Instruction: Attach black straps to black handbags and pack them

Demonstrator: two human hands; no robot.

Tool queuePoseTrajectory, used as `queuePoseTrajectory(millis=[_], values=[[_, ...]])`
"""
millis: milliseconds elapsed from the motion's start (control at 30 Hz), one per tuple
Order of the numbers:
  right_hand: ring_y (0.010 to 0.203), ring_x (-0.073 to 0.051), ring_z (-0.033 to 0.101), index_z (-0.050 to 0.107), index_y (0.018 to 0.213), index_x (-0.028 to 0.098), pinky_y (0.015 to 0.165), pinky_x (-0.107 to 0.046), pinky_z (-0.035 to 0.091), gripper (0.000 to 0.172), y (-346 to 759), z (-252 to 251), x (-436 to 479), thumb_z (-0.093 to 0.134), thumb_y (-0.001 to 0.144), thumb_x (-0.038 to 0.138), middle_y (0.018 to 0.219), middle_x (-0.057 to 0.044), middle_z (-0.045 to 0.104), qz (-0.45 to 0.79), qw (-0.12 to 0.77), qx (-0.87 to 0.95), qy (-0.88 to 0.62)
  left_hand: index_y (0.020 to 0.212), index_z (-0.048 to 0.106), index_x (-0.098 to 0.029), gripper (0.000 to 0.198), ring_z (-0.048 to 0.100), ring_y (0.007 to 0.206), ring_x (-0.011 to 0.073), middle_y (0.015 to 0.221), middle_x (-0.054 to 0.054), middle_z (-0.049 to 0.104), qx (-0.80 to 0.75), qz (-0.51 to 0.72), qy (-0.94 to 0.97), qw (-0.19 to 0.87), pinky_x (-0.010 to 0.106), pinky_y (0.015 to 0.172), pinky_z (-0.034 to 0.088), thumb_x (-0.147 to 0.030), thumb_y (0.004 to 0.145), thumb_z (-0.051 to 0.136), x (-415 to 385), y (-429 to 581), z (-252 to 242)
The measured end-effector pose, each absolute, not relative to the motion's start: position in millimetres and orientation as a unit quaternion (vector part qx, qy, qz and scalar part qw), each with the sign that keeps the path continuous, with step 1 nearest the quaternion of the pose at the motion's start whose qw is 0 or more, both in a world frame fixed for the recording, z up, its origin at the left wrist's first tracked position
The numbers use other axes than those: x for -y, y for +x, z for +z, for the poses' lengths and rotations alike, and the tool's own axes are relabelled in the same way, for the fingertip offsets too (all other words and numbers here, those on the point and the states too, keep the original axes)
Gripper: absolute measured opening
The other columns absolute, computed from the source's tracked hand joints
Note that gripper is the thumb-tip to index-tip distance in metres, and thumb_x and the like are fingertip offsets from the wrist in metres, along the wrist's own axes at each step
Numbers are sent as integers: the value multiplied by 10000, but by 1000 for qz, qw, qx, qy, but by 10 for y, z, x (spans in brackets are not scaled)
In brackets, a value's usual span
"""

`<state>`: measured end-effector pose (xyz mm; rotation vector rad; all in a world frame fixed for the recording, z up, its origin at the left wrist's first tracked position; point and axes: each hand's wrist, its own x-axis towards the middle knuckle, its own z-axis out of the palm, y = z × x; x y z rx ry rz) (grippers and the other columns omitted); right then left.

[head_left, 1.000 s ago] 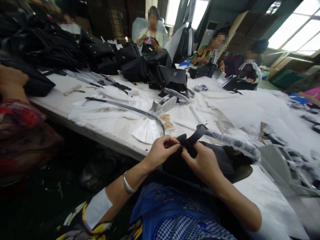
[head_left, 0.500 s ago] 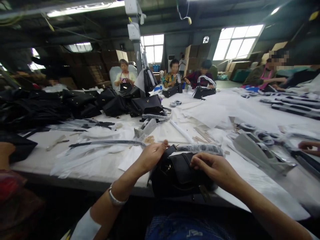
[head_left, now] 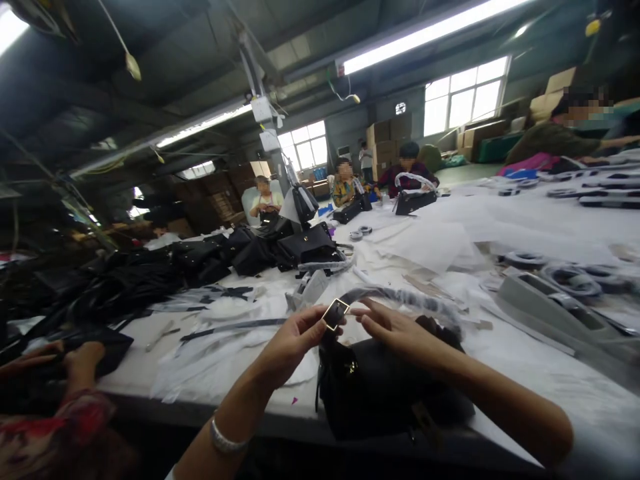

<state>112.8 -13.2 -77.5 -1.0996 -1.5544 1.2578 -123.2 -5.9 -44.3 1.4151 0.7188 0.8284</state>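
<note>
My left hand (head_left: pixel 293 340) pinches a small square gold buckle (head_left: pixel 335 314) and holds it up above a black handbag (head_left: pixel 380 393) that rests at the near edge of the white table (head_left: pixel 540 373). My right hand (head_left: pixel 395 328) hovers just right of the buckle over the bag, its fingers stretched toward the buckle and holding nothing I can see. A bag strap wrapped in clear plastic (head_left: pixel 400 298) curves behind both hands. A silver bracelet (head_left: pixel 225 441) circles my left wrist.
A pile of black bags (head_left: pixel 260 250) and loose straps (head_left: pixel 225 327) lies at the left and middle. White wrapping paper (head_left: pixel 430 243) covers the table. Grey trays with tape rolls (head_left: pixel 560 297) sit right. Another person's hand (head_left: pixel 83 363) rests at the left edge. Several workers sit beyond.
The camera has tilted upward, showing more ceiling. My left hand has lifted the gold buckle clear of the bag, and my right hand has left the bag and opened.
</note>
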Motion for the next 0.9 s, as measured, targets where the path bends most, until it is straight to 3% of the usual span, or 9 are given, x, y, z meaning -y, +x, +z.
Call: queuePoseTrajectory(millis=[100,200,367,567,700,800,900], values=[[1141,-265,628,671,1160,211,979,-427,497,422,947,-620,121,651,868,515,1230,-102,673,617,510,510,-315,1070,713,-124,419,591,831,164,939,100,669,-318,374,632,600,272,773,448,-486,917,567,143,-1188,-383],[1071,-212,642,726,937,193,913,-324,518,296,864,-548,103,733,819,464,1084,-68,714,647,579,405,-285,993,722,-115,331,572,751,131,807,57,655,-359,376,634,573,239,723,435,-419,885,646,198,-1126,-291],[862,-124,662,742,842,208,790,-212,528,207,895,-606,167,818,749,376,935,-11,727,682,605,295,-287,1000,744,-133,315,535,682,103,752,31,647,-388,369,617,577,209,647,411,-407,865,670,184,-1100,-254],[1002,-235,669,762,918,206,890,-352,550,269,1081,-667,364,821,735,396,1020,-60,741,587,618,380,-360,982,778,-161,300,611,780,157,905,72,725,-416,339,669,515,231,667,443,-403,815,716,130,-1056,-312],[1066,-290,661,740,929,217,1017,-471,480,309,1268,-845,436,868,678,343,1058,-76,743,495,624,442,-413,995,772,-160,298,616,787,157,919,75,738,-422,349,662,512,224,660,433,-396,826,702,115,-1022,-352],[1120,-274,645,704,965,251,1051,-456,458,308,1347,-942,491,842,716,369,1152,-56,718,508,654,431,-359,977,760,-150,280,591,737,133,890,68,732,-411,351,637,550,212,642,413,-376,819,710,102,-999,-370],[1038,-248,681,725,955,224,1021,-417,489,296,1333,-873,541,731,814,484,1045,-69,744,523,669,402,-343,898,744,-139,232,571,717,116,825,47,710,-398,350,639,557,205,646,398,-353,815,714,102,-942,-354]])
